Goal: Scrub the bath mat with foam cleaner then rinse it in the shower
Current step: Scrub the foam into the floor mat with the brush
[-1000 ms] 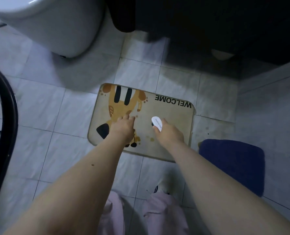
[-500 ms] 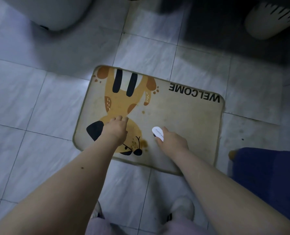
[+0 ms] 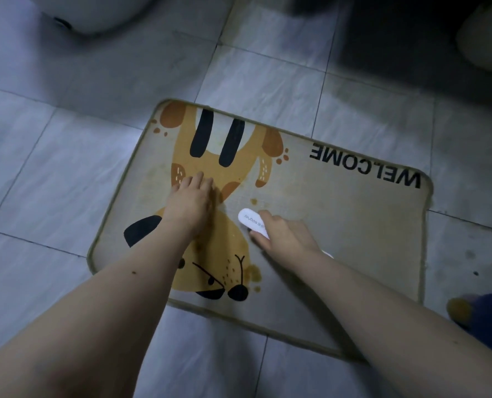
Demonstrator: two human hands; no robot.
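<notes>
Left hand (image 3: 191,201) flat, fingers straight, pressing mat (image 3: 354,239) near left edge. Right hand (image 3: 285,235) grips white brush (image 3: 252,222) mid-mat.

Beige bath mat (image 3: 354,239) lies flat on the tiles, orange animal print, "WELCOME" upside down. White brush (image 3: 252,222) rests on it.

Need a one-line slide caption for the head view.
Left hand steadies beige cartoon-dog welcome mat; right hand grips white scrub brush.

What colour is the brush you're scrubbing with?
White, with small grey lettering on top. The brush shows in the head view, gripped in the right hand.
</notes>
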